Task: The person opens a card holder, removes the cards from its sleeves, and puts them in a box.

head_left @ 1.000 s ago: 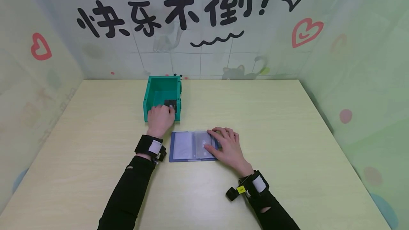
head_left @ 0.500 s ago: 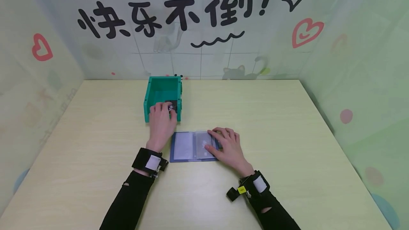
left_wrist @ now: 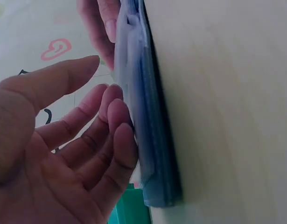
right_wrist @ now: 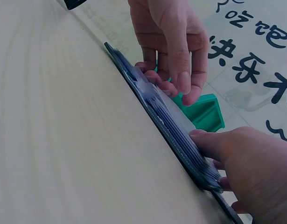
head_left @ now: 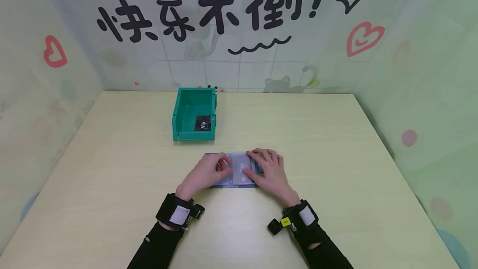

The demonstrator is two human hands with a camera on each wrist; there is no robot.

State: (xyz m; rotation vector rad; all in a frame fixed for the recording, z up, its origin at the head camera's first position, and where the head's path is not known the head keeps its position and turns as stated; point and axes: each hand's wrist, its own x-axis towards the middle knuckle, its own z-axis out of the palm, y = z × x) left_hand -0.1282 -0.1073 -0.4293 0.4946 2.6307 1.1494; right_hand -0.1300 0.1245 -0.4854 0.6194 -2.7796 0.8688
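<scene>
A blue card holder (head_left: 239,186) lies open on the table, with clear sleeves (right_wrist: 166,112) inside it. A white "Vip" mark shows faintly through the right-hand sleeve. My left hand (head_left: 209,173) is over the holder's left half, its fingers loosely bent and the thumb apart; in the left wrist view (left_wrist: 64,135) nothing shows between thumb and fingers, and the fingertips are at the sleeves. My right hand (head_left: 269,173) rests on the right side, thumb on the sleeve and other fingers spread along the edge. A black "Vip" card (head_left: 203,123) lies inside the green bin (head_left: 194,136).
The green bin stands behind the holder, left of the table's middle. Pale wooden table (head_left: 317,136) surrounds the holder. Printed cloth walls (head_left: 239,74) close off the back and both sides. A black camera strap (head_left: 178,215) is on each wrist.
My left hand has left the green bin and come back to the card holder's left half. The black card now shows whole in the bin. My right hand stays on the holder.
</scene>
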